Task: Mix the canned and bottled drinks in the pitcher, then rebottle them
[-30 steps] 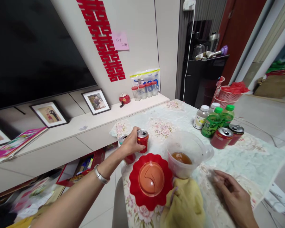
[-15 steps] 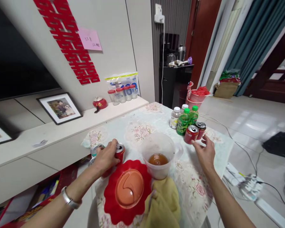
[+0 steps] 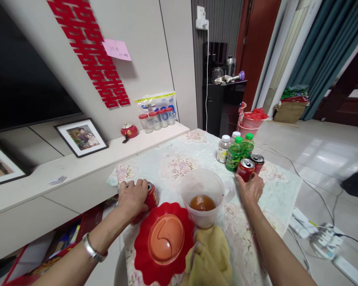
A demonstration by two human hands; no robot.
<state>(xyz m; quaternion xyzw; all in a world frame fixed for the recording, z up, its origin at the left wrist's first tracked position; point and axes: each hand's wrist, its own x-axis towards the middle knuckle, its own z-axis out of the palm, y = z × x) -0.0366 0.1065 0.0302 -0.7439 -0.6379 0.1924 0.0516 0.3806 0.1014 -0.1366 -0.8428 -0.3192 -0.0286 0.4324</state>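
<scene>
While the left hand [image 3: 133, 197] in the head view lies over a red can [image 3: 152, 197] at the tabletop's [image 3: 155, 161] left side, its grip's closure cannot be told. Right hand [image 3: 251, 186]: grip grasping the front can [image 3: 245, 169] low, near green-capped bottles [image 3: 234, 155]. Plastic jug [image 3: 201, 183] between.
</scene>
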